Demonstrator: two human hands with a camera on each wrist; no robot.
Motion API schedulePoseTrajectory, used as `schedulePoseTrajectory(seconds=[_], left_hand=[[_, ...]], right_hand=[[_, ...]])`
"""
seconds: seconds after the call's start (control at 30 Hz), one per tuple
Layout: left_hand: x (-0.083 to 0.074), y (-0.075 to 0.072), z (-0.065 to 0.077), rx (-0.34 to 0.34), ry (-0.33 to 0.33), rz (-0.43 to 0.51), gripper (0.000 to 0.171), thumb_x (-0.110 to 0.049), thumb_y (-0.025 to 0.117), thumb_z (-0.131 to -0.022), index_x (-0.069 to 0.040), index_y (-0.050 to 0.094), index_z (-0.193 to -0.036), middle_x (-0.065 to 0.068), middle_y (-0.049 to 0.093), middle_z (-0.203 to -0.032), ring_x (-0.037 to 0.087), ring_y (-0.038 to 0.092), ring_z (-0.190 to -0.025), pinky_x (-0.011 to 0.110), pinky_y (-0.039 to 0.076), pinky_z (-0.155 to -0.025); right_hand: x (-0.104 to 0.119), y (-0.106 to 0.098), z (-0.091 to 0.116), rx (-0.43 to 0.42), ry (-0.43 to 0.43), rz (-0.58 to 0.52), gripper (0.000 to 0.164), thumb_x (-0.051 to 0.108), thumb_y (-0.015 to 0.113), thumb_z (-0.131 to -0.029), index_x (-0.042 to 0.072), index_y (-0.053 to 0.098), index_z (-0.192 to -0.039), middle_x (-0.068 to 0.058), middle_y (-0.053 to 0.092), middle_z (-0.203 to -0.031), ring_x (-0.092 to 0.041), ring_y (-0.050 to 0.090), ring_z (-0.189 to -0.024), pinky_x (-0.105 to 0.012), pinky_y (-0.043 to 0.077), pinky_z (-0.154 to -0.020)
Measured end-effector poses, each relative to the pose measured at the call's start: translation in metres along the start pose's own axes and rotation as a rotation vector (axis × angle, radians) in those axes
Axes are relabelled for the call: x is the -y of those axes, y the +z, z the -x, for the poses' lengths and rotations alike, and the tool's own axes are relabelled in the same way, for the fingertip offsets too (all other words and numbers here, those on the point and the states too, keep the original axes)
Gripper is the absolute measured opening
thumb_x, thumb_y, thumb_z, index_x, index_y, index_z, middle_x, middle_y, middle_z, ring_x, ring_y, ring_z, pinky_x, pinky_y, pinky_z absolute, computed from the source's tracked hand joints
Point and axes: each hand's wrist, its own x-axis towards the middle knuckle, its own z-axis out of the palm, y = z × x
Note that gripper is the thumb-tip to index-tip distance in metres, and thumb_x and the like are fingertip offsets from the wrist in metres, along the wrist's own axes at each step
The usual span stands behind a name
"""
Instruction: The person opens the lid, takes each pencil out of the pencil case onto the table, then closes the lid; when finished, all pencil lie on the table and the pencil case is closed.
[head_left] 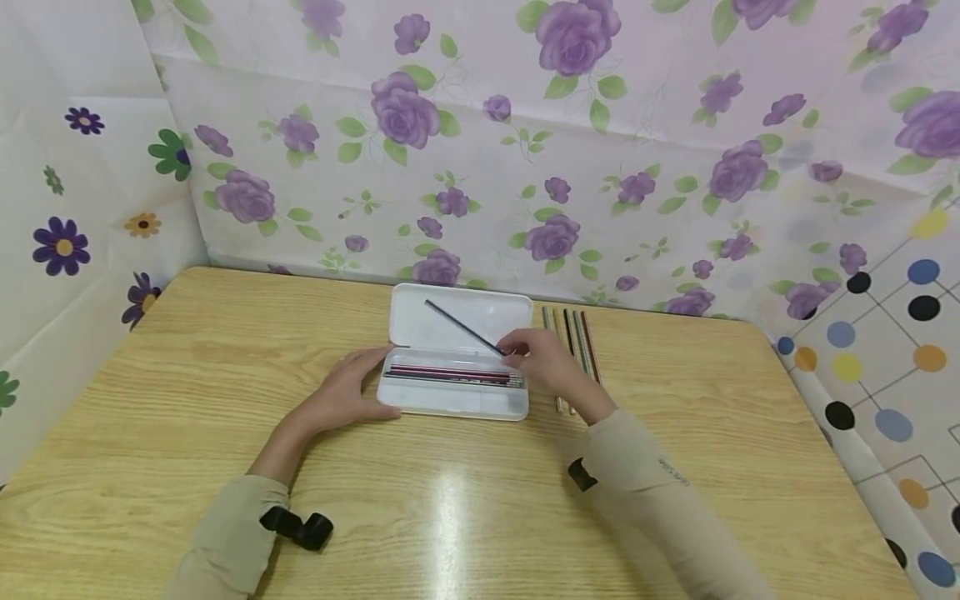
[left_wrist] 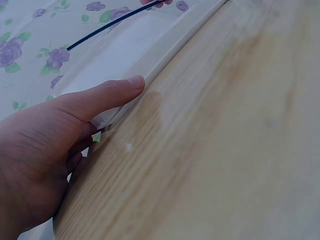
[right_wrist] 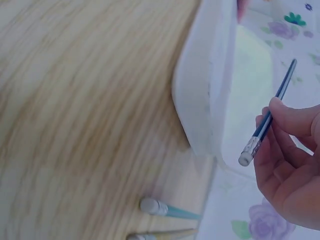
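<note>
Left fingers: gripping 1 case | right fingers: pinching 1 dark pencil | 5 loose pencils beside case

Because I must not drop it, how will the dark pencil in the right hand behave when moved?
The dark pencil looks stiff, sticking out straight from the right hand. Being slim, it is probably light and may roll.

On head cam I've got a wood-grain table, light glare near front centre. Creased purple-rose backdrop behind, daisy-print backdrop left, dot-and-line backdrop right.
</note>
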Motion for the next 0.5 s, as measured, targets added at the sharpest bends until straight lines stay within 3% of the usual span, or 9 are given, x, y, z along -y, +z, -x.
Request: schedulePoseTrajectory(seconds=[0.5], left_hand=[[-0.001,0.0,0.001,-0.001,-0.006,-0.004,0.097,-0.042,0.085,-0.072,-0.011,0.036,-0.15,0.015,0.039,-0.148,0.04,0.027,-0.135,0.062,0.022,-0.105]], right_hand=[[-0.018,-0.034,0.017,-0.057,0.141,-0.112,0.027,0.01,0.066,-0.091,0.0,0.065,-0.116,-0.012,0.064,-0.107,-0.026,0.06,-0.098,-0.039,0.05,-0.083]])
